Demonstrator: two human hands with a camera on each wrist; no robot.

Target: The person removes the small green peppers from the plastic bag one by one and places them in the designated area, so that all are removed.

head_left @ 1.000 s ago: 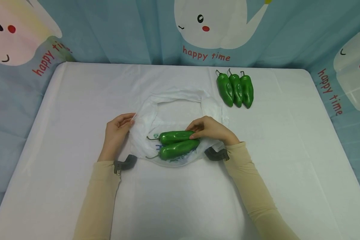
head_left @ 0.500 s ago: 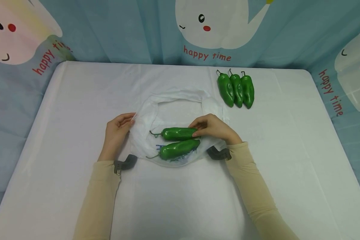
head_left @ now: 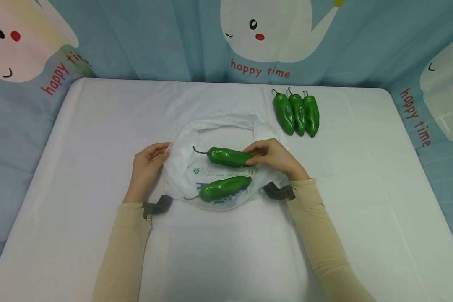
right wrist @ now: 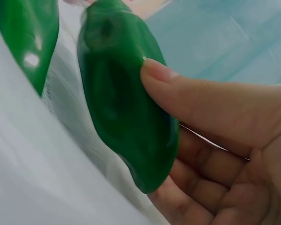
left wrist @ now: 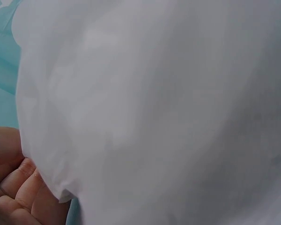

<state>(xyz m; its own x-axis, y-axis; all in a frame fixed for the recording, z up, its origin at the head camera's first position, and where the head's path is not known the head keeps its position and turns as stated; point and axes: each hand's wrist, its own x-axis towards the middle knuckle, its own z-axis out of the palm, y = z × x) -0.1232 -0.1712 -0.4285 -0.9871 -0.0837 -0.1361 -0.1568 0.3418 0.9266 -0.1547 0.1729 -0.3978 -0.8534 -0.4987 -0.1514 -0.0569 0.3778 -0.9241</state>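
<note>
Over the translucent white plastic bag (head_left: 181, 147), the right hand (head_left: 273, 156) is pinching a long, glossy green pepper (head_left: 227, 157) by its tip, stem pointing leftward; the left hand (head_left: 145, 168) is gripping the bag's edge.

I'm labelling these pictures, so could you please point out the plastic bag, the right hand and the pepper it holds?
Plastic bag (head_left: 178, 161): head view, left side.
Right hand (head_left: 274, 157): head view, back of the hand.
Held pepper (right wrist: 124, 98): right wrist view, middle of its body.

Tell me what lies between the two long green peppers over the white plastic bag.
The head view shows the bag's printed plastic between the upper pepper and the lower pepper, including a small green symbol.
</note>
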